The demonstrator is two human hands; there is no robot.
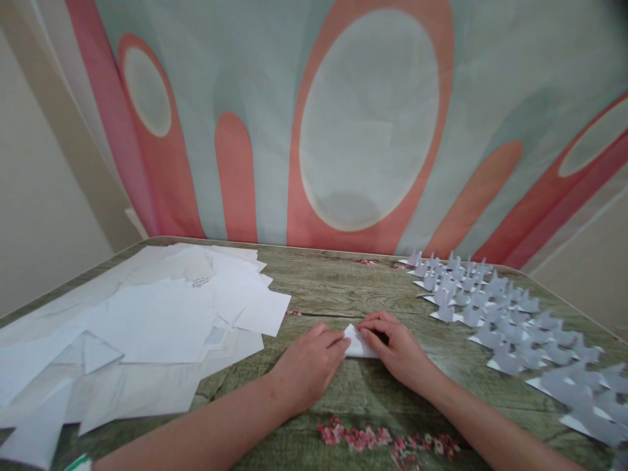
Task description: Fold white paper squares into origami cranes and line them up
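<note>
A small piece of white folded paper [359, 348] lies on the table between my hands, its pointed tip facing away from me. My left hand [314, 360] presses its closed fingers on the paper's left side. At the upper right edge, the thumb and fingers of my right hand [392, 340] pinch the paper. Part of the sheet is hidden beneath the fingers of both hands.
Loose white paper sheets [161, 320] spread in an overlapping pile on the left. Several rows of folded white paper figures [495, 314] stand on the right. The wood-patterned table [314, 281] ends at a patterned cloth backdrop [367, 118].
</note>
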